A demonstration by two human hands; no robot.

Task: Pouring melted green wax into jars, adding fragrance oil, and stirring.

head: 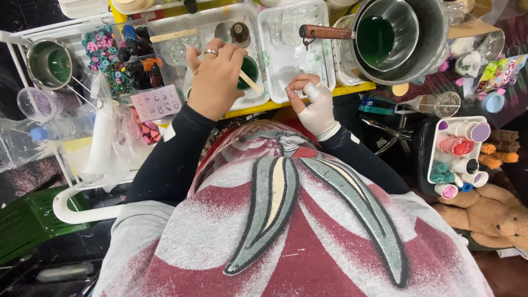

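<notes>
Two hands work at the yellow table edge; left hand (215,81) grips a wooden stick (250,82) dipped in a cup (248,72) of green liquid at its 3 o'clock; right hand (314,103), bandaged, is curled on the tray (286,60) rim, holding nothing visible; stirring slowly should avoid splashes.

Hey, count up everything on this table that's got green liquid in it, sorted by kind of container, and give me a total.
Metal pans: 2, one at the far left, one nested in the big pot
Small cup, under the left hand holding the wooden stick: 1
Total: 3
</notes>
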